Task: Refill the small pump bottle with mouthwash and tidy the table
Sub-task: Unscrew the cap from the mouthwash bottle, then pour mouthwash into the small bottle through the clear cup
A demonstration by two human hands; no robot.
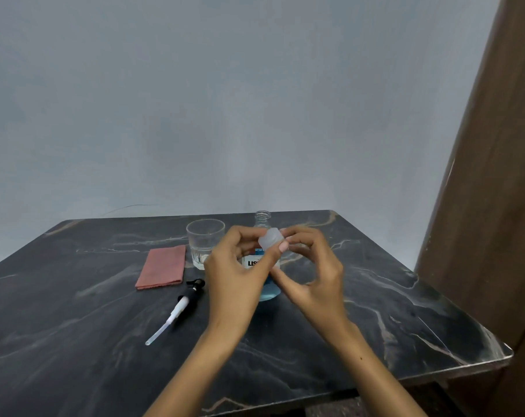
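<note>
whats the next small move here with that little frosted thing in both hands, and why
Probably lower the small frosted piece, held between left hand and right hand, toward the mouthwash bottle behind it. That bottle's neck stands uncapped and the pump head lies loose on the table, so pouring looks next.
</note>
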